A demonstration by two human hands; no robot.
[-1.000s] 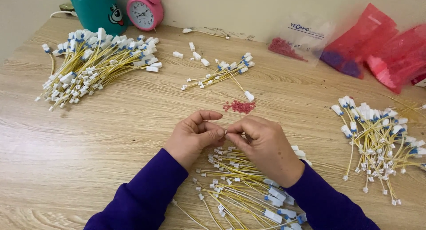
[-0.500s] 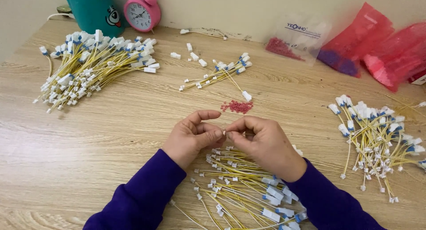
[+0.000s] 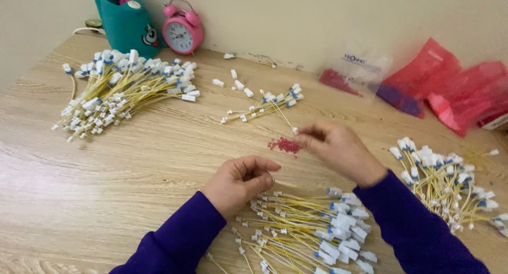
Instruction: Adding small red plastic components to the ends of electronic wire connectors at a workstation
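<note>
There, the little heap of tiny red beads (image 3: pixel 284 145) lay on the pale wooden table (image 3: pixel 106 200) right by the fingertips of the right hand (image 3: pixel 338 149), which reached out pinching toward it, while the left hand (image 3: pixel 241 181) stayed back, curled shut on a thin yellow wire (image 3: pixel 283 184) pointing right.

Yellow wire (image 3: pixel 280 183): thin, short stretch visible, pinched at one end. Red beads (image 3: pixel 284 145): small loose heap on table, possibly seals.
</note>
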